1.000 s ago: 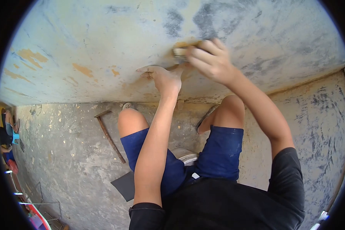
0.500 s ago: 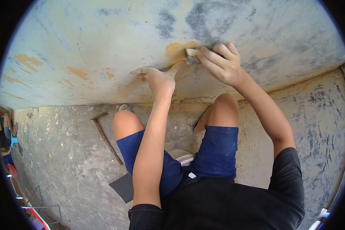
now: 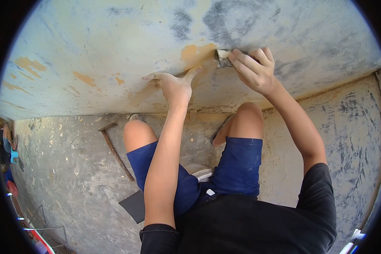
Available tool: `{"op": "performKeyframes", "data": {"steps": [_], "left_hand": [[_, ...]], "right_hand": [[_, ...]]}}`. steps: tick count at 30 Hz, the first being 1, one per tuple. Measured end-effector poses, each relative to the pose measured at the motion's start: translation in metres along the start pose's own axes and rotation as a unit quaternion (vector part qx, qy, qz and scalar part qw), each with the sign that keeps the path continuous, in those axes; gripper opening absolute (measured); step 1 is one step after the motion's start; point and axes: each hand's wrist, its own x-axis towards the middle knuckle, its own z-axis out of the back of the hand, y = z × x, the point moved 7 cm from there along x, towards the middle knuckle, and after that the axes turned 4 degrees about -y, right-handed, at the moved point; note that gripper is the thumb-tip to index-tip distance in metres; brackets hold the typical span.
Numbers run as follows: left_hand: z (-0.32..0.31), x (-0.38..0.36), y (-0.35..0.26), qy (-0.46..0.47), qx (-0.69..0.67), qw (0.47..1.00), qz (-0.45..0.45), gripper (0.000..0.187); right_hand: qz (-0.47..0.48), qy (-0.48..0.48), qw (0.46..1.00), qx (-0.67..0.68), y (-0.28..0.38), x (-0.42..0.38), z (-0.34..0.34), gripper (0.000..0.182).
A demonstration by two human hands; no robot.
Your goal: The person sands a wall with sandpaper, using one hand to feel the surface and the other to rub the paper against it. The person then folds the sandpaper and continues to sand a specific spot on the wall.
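A pale block with a dark grey wrap [image 3: 222, 58] is at one o'clock from the centre of the view, against the smudged wall [image 3: 114, 46]. The right hand [image 3: 257, 70] comes in from the block's four o'clock side, fingers and thumb closed on it in a pinch. At the block's nine o'clock, just beside it, an orange-brown patch [image 3: 189, 52] shows on the wall; at its twelve o'clock are dark smudges [image 3: 218, 23]. The left hand [image 3: 176, 86], at the block's eight o'clock and apart from it, is spread wide against the wall with nothing visible in its hold, thumb pointing to one o'clock and fingers to nine. Below, the person's bent knees stand apart in blue shorts [image 3: 241, 165], and between the thighs, at six o'clock, a whitish round thing [image 3: 204, 173] is mostly hidden. On the grey floor [image 3: 80, 178], a hammer [image 3: 115, 148] lies toward eight o'clock, its head at the eleven o'clock end, and a dark sheet [image 3: 133, 207] lies at seven o'clock. Far out at nine o'clock are another person [image 3: 6, 135], cut by the dark rim, and a light-blue stool [image 3: 14, 156].
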Motion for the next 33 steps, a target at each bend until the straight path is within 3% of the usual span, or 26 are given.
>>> {"op": "performKeyframes", "data": {"steps": [2, 3, 5, 6, 9, 10, 12, 13, 14, 16, 20, 22, 23, 26, 27, 30, 31, 33], "left_hand": [[0.005, -0.001, 0.001, -0.093, 0.081, 0.992, -0.026, 0.148], [0.01, 0.002, 0.001, -0.095, 0.083, 0.992, -0.026, 0.148], [0.003, 0.003, -0.005, 0.041, -0.024, 0.997, -0.055, 0.097], [0.002, 0.003, -0.006, 0.041, -0.023, 0.997, -0.056, 0.097], [0.009, 0.004, -0.031, -0.09, 0.071, 0.973, -0.199, 0.065], [0.011, 0.002, -0.031, -0.091, 0.07, 0.973, -0.199, 0.065], [0.01, -0.002, -0.01, -0.037, -0.009, 0.996, -0.08, 0.073], [0.013, -0.004, -0.015, -0.05, 0.024, 0.997, -0.053, 0.086], [0.006, -0.004, -0.015, -0.06, 0.018, 0.996, -0.059, 0.086], [0.004, -0.008, 0.001, -0.207, 0.2, 0.956, -0.06, 0.101], [0.009, -0.004, 0.003, -0.233, 0.213, 0.943, -0.101, 0.087], [0.001, 0.003, 0.006, -0.026, -0.022, 0.998, -0.061, 0.071], [0.002, 0.003, -0.002, -0.01, 0.036, 0.998, -0.051, 0.058], [0.004, 0.002, -0.01, 0.0, -0.001, 0.997, -0.076, 0.06], [0.005, -0.001, -0.014, 0.001, -0.002, 0.997, -0.076, 0.06], [0.014, -0.008, -0.015, -0.037, 0.065, 0.997, 0.009, 0.127], [0.013, -0.008, -0.014, -0.051, 0.058, 0.997, -0.012, 0.142], [0.013, -0.009, -0.014, -0.035, 0.053, 0.998, 0.001, 0.137]], "right_hand": [[0.009, -0.01, 0.999, 0.034, 0.012, 0.029, -0.014, 0.022], [0.011, -0.027, 0.997, 0.066, 0.02, 0.044, -0.029, 0.021], [0.019, -0.039, 0.995, 0.092, 0.047, 0.074, -0.065, 0.021], [0.024, -0.023, 0.995, 0.097, 0.062, 0.089, -0.08, 0.021], [0.03, 0.001, 0.995, 0.094, 0.068, 0.091, -0.081, 0.02], [0.032, 0.012, 0.995, 0.089, 0.065, 0.085, -0.078, 0.019], [0.027, -0.006, 0.996, 0.088, 0.04, 0.053, -0.048, 0.024], [0.019, -0.006, 0.997, 0.08, 0.027, 0.037, -0.03, 0.025], [-0.009, -0.01, 0.999, 0.048, 0.014, 0.018, -0.015, 0.026], [-0.029, -0.022, 0.999, 0.019, 0.006, 0.014, -0.007, 0.026], [-0.015, -0.046, 0.997, 0.057, 0.023, 0.051, -0.037, 0.021], [-0.01, -0.043, 0.995, 0.089, 0.047, 0.084, -0.064, 0.017], [-0.006, -0.034, 0.994, 0.103, 0.054, 0.094, -0.072, 0.015], [0.006, -0.004, 0.998, 0.068, 0.054, 0.083, -0.066, 0.014], [-0.003, -0.034, 0.998, 0.06, 0.045, 0.068, -0.057, 0.017], [-0.031, -0.021, 0.999, 0.017, 0.009, 0.02, -0.006, 0.025], [-0.045, -0.018, 0.999, -0.006, 0.0, 0.006, 0.003, 0.027], [-0.038, -0.013, 0.999, -0.007, -0.002, 0.012, 0.006, 0.027]]}}
